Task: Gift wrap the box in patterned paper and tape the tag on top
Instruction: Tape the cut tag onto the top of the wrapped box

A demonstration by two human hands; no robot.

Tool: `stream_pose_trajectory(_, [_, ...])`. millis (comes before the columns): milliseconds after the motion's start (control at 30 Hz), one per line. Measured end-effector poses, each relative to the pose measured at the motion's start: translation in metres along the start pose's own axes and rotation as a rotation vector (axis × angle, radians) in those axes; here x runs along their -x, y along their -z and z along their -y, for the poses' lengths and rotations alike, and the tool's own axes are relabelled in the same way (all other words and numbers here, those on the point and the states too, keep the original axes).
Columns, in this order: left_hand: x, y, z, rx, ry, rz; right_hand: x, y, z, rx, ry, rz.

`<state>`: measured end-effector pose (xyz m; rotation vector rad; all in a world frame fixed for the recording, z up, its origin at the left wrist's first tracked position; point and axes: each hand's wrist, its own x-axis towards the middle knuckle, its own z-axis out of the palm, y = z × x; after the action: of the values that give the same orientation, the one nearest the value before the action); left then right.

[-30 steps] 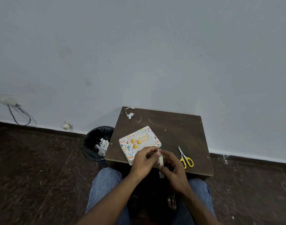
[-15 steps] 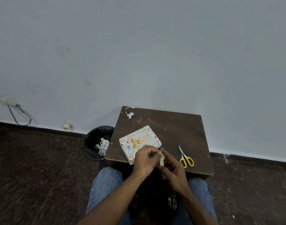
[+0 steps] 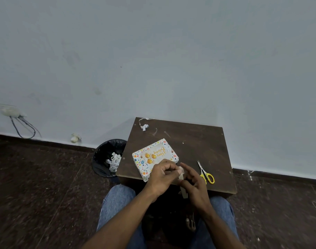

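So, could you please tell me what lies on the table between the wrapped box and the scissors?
In the head view, both hands: the left hand and right hand pinch a tape strip between the wrapped box and scissors.

Wrapped box (image 3: 154,157) on table (image 3: 189,141), near the front-left corner, tag (image 3: 156,155) on top. Scissors (image 3: 205,172) near front-right edge. Paper scrap (image 3: 144,125) at back-left corner. Bin (image 3: 107,157) on floor, left of table.

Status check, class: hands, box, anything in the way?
Left hand and right hand both pinch tape strip. Wrapped box on table, tag on top. Scissors lie right, clear.
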<state>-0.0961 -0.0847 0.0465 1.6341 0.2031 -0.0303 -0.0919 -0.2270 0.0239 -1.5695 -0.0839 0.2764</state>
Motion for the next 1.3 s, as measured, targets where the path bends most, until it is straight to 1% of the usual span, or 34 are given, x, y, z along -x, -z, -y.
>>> stream_pose_trajectory(100, [-0.002,0.002,0.001,0.031,0.036,-0.030,-0.001,-0.002,0.002,-0.008,-0.003,-0.015])
stream_pose_trajectory(233, [-0.001,0.001,-0.002,0.165,0.121,-0.055,-0.002,0.000,-0.001,-0.010,-0.020,0.014])
stream_pose_trajectory(300, [-0.001,0.000,-0.001,0.194,0.150,-0.059,-0.001,0.001,-0.001,-0.017,-0.026,0.019])
stream_pose_trajectory(433, [0.000,0.002,0.000,0.188,0.189,-0.028,-0.001,0.000,0.001,-0.017,-0.009,0.034])
stream_pose_trajectory(600, [0.000,0.007,0.001,0.292,0.239,0.027,-0.002,-0.002,0.003,-0.013,0.003,0.029])
stream_pose_trajectory(700, [0.000,0.007,-0.001,0.332,0.253,0.024,-0.002,-0.002,0.001,-0.024,0.025,0.033])
stream_pose_trajectory(767, [0.001,0.006,-0.001,0.310,0.226,0.002,-0.002,-0.002,0.000,-0.026,0.036,0.039])
stream_pose_trajectory(833, [0.001,0.005,-0.001,0.235,0.188,-0.018,-0.002,-0.001,-0.001,-0.035,0.035,0.050])
stream_pose_trajectory(933, [0.001,0.003,-0.003,0.149,0.139,-0.011,-0.002,0.000,-0.002,-0.043,0.030,0.073])
stream_pose_trajectory(1133, [0.000,-0.001,0.002,0.122,0.114,-0.049,-0.004,0.001,-0.010,0.040,0.049,0.067])
stream_pose_trajectory(1300, [-0.005,-0.002,0.004,0.102,0.096,-0.097,0.000,0.003,-0.006,0.121,0.069,0.114])
